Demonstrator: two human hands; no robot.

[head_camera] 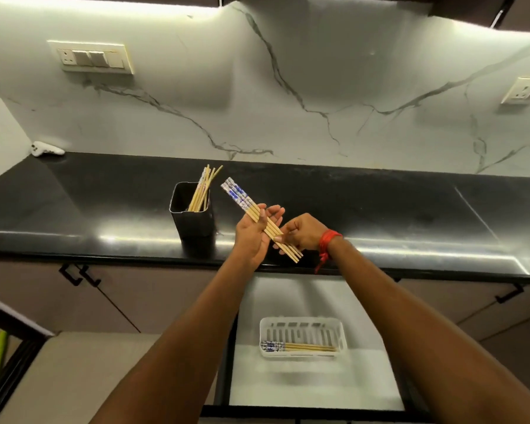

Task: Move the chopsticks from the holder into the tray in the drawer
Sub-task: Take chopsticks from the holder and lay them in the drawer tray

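Observation:
A black holder (193,220) stands on the dark counter with several wooden chopsticks (203,191) leaning in it. My left hand (254,235) holds a bundle of chopsticks (242,200) with blue-and-white patterned tops, slanting up to the left over the counter's front edge. My right hand (303,232) pinches the bundle's lower ends; a red thread is tied on its wrist. Below, the open drawer (312,390) holds a white slotted tray (302,321) with a few chopsticks (300,347) lying along its front side.
The black counter (380,215) runs left to right beneath a marbled white wall. A small white object (46,149) lies at the counter's back left corner. Cabinet doors with black handles (80,275) flank the drawer. Switch plates sit on the wall.

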